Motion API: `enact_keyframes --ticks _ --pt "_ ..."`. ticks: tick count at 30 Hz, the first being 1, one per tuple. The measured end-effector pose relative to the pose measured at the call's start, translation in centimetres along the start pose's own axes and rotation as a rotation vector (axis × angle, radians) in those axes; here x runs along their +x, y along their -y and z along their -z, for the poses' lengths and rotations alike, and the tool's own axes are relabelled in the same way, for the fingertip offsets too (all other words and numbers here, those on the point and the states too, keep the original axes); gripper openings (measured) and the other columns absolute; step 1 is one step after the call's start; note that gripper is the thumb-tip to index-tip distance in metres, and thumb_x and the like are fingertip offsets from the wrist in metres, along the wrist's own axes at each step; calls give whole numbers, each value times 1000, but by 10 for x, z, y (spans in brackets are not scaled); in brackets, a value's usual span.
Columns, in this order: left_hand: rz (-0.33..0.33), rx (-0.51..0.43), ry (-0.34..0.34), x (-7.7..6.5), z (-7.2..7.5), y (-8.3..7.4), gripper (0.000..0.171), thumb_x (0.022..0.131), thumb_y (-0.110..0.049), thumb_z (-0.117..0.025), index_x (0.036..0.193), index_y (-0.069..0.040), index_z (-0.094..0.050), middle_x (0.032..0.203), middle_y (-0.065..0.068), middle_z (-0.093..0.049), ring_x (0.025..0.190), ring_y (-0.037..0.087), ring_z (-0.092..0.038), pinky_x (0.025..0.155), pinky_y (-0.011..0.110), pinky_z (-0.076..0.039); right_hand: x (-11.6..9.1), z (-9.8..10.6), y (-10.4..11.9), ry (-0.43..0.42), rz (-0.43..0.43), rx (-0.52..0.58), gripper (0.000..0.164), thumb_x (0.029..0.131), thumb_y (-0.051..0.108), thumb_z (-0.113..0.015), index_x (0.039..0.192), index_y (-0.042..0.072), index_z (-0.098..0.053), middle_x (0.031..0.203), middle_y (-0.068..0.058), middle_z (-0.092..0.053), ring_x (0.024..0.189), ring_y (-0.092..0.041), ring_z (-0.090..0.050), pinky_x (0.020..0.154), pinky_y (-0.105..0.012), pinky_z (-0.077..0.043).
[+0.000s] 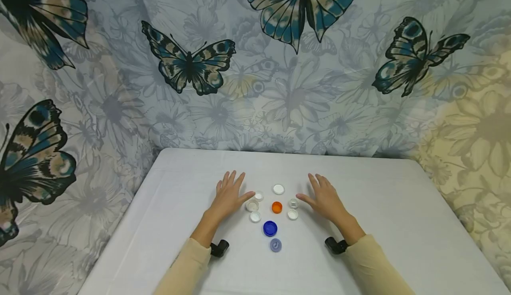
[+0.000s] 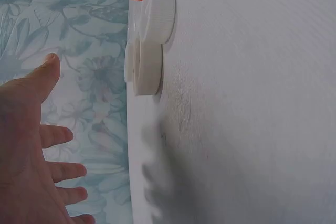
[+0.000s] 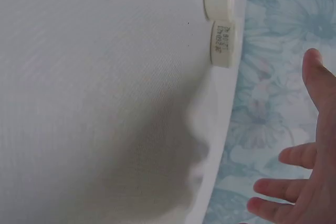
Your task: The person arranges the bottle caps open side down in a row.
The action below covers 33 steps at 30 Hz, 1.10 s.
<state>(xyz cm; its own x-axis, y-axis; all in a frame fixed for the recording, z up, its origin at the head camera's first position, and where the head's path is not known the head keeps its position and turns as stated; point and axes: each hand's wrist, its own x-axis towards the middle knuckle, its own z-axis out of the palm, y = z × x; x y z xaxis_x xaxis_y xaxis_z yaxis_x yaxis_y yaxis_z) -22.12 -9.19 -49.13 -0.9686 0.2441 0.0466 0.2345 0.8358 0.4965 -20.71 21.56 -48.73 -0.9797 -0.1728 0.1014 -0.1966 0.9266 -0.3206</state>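
Observation:
Several bottle caps lie loosely grouped between the two hands. An orange cap point(image 1: 277, 207) sits in the middle, with a dark blue cap point(image 1: 270, 228) and a pale blue cap point(image 1: 275, 245) nearer the person. White caps flank it, among them a ribbed white cap point(image 2: 160, 14) and an off-white cap point(image 2: 149, 69) on the left. To the right, a small white cap point(image 3: 223, 44) carries printed digits on its side. My left hand point(image 1: 227, 199) hovers with fingers spread, thumb near the left caps. Opposite it, my right hand point(image 1: 327, 202) is likewise spread and holds nothing.
A white-covered table point(image 1: 159, 237) carries the caps. Behind and at its sides hangs a floral cloth with butterflies point(image 1: 189, 62). Black wrist cameras point(image 1: 219, 248) are strapped under both sleeves. One white cap point(image 1: 278, 189) lies farthest back.

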Motion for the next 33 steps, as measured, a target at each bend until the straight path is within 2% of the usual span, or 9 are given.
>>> enact_keyframes --ticks 11,18,23,33 --pt "-27 -67 42 10 -11 -6 77 92 -53 -59 150 -9 -36 156 24 -29 147 45 -18 116 63 -19 8 -7 5 17 34 55 85 88 52 -64 147 -2 -36 144 -34 -39 132 -52 -39 106 -66 -33" --pt "-30 -149 116 18 -15 -9 75 94 -54 -56 151 -11 -34 156 20 -31 147 35 -27 118 52 -26 18 -13 12 54 37 125 82 90 49 -64 147 -1 -36 145 -31 -41 135 -49 -38 108 -62 -34" --pt "-50 -146 140 27 -21 -12 74 94 -52 -56 149 -7 -38 154 18 -37 145 35 -32 118 50 -28 24 -17 16 95 15 182 79 91 48 -63 147 0 -37 146 -31 -40 136 -49 -36 109 -62 -33" --pt "-90 -96 182 44 -29 -22 67 94 -46 -59 147 -8 -41 150 16 -43 142 33 -37 117 48 -31 37 -21 21 141 28 189 74 92 48 -61 144 -1 -42 143 -29 -46 134 -46 -40 109 -61 -34"
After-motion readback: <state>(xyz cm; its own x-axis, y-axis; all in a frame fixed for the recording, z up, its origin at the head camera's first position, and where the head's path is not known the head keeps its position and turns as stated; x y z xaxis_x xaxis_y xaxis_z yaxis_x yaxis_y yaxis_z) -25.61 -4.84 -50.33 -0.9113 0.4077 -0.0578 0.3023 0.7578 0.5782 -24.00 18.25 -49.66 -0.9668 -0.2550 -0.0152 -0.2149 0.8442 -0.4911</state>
